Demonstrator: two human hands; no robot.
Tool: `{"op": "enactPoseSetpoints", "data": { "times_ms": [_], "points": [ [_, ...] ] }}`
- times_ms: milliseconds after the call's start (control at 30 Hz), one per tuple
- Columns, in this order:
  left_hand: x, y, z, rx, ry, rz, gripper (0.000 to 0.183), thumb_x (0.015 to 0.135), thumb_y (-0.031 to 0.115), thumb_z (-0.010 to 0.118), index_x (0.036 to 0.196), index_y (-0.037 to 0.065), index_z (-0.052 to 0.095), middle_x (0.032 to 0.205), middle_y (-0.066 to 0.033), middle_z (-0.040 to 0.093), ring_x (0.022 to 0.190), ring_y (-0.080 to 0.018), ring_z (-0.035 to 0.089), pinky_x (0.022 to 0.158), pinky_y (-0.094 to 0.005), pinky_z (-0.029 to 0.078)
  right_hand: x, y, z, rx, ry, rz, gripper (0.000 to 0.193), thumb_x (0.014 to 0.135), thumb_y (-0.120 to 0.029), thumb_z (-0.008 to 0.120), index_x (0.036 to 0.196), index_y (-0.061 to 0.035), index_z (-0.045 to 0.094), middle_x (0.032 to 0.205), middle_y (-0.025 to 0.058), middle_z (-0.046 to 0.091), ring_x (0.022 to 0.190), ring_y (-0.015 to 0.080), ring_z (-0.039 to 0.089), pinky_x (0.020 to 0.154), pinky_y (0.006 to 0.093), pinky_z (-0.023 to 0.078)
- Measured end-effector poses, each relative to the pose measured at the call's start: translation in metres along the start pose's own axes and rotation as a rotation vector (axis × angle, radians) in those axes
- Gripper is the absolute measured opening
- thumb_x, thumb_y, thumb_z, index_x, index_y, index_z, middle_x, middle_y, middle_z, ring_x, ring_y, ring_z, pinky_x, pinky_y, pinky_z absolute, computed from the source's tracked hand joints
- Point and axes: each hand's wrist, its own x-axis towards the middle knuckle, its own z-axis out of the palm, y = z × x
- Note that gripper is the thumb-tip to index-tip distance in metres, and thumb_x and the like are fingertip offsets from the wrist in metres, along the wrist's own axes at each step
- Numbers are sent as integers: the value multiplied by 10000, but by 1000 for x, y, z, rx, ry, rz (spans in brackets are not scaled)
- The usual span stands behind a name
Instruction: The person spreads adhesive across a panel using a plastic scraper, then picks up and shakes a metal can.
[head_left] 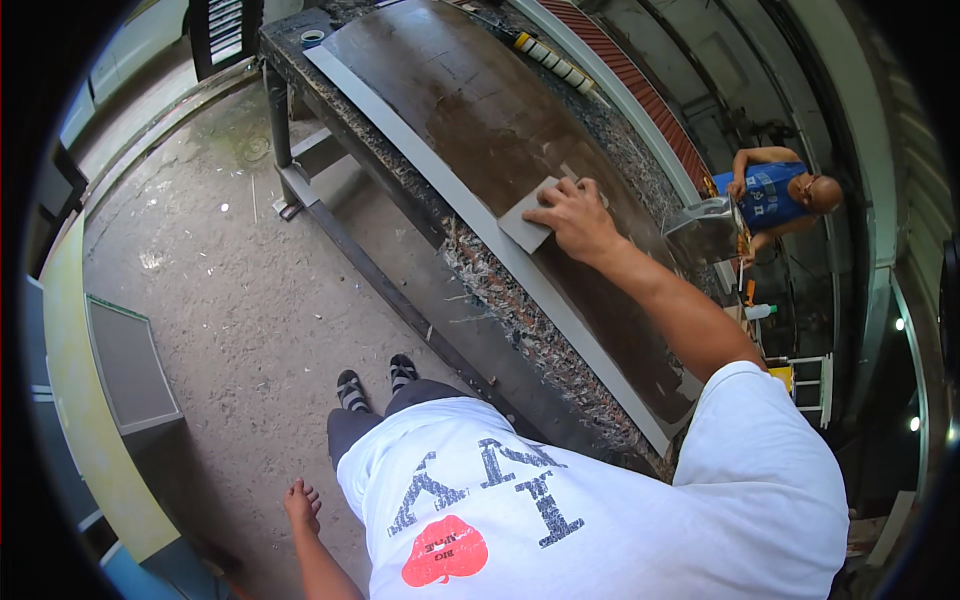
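The right hand (pixel 583 220) is clamped on a grey block (pixel 528 215), which lies against the brown board (pixel 480 110). The block is under the fingers, next to the white strip (pixel 580 340) along the board. The left hand (pixel 302 505) hangs well apart, above the floor (pixel 230 300), its fingers loosely open and slightly bent.

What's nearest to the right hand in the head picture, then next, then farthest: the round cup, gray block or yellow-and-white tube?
1. Gray block: under the right hand.
2. Yellow-and-white tube: upward in the picture.
3. Round cup: at top left.
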Motion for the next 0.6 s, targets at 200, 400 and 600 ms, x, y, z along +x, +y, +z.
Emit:
{"op": "enactPoseSetpoints", "data": {
  "times_ms": [200, 400, 600],
  "points": [
    [12, 21, 4, 18, -73, 17, 254, 952, 317, 559, 1078, 99, 535, 808, -36, 550, 629, -127, 527, 512, -258, 407, -55, -9, 1, 39, -4, 80, 260, 844, -193, 521, 990, -281, 717, 1031, -11, 572, 972, 208, 482, 920, 473, 310],
    [2, 40, 11, 42, -45, 46, 206, 949, 266, 557, 1024, 75, 556, 810, -48, 583, 630, -116, 549, 515, -222, 406, -98, 14, -46, 42, -273, 143, 322, 783, -126, 544, 1009, -261, 730, 1067, -33, 614, 1026, 196, 501, 936, 433, 285],
    [-140, 172, 133, 140, -502, 541, 147, 933, 172, 588, 951, 29, 617, 760, -51, 596, 661, -111, 555, 610, -226, 459, -54, 52, -53, 253, -14, 408, 405, 738, -17, 527, 1028, -214, 729, 1091, -43, 663, 1001, 189, 535, 938, 402, 286]
  ]
}}
